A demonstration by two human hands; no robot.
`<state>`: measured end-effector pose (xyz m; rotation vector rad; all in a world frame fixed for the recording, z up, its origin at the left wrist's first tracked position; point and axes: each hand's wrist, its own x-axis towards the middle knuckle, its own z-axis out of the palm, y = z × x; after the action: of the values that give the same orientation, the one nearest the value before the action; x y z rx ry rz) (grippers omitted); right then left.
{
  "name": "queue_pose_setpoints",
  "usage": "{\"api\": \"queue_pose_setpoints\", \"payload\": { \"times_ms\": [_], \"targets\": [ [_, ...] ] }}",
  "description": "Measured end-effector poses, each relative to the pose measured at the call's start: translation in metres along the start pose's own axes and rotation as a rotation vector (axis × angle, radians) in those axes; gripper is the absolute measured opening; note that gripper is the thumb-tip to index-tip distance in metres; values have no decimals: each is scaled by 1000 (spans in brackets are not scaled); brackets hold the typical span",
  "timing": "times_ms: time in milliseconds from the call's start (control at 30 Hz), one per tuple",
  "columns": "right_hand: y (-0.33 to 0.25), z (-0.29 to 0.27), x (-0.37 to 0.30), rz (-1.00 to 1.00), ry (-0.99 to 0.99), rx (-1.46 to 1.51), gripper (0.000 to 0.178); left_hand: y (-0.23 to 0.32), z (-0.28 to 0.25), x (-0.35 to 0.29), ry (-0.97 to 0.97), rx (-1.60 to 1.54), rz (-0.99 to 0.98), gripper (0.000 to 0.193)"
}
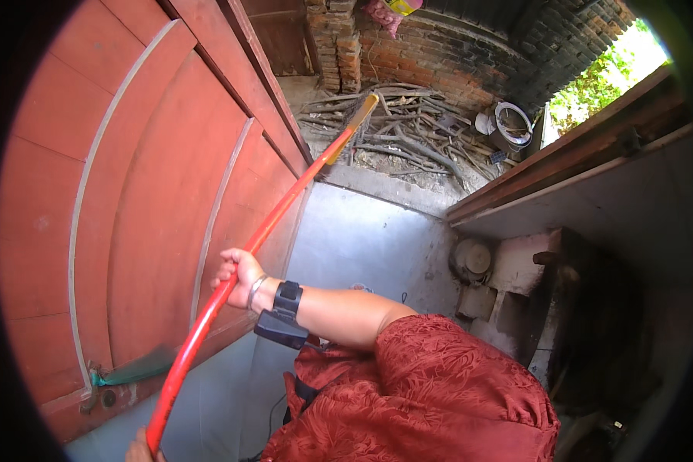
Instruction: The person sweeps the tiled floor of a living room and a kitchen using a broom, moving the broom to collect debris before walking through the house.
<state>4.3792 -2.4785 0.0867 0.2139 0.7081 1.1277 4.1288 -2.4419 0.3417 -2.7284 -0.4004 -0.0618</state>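
A broom with a long red handle (281, 209) runs slantwise from the lower left to the upper middle. Its yellow head (359, 117) has dark bristles and appears in front of a pile of sticks; I cannot tell whether it touches anything. My right hand (240, 277) is wrapped round the middle of the handle, with a bracelet and a black strapped device (283, 319) on the wrist. Near the handle's lower end, my left hand (142, 448) grips it, mostly cut off by the picture's lower edge. A red patterned sleeve (462, 377) covers my upper right arm.
A red wooden door (162, 169) with a green tie (135, 372) stands close on the left. Sticks (420, 142) lie beyond the threshold, before a brick wall (400, 61). A round container (512, 125) stands at far right. A pot (471, 260) sits beside a sooty stove (516, 266).
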Motion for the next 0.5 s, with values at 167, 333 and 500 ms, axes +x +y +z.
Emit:
{"api": "queue_pose_setpoints", "payload": {
  "times_ms": [167, 333, 500],
  "targets": [
    [-41, -26, 15, 54, 1, 135, 34, 37, -6, 42, 14, 269, 148, 30],
    [-78, -88, 12, -50, 197, 94, 34, 63, 21, 59, -211, 226, 141, 26],
    [-104, -134, -5, -116, 440, 103, 24, 69, 72, 47, -245, -151, 83, 36]
  ]
}}
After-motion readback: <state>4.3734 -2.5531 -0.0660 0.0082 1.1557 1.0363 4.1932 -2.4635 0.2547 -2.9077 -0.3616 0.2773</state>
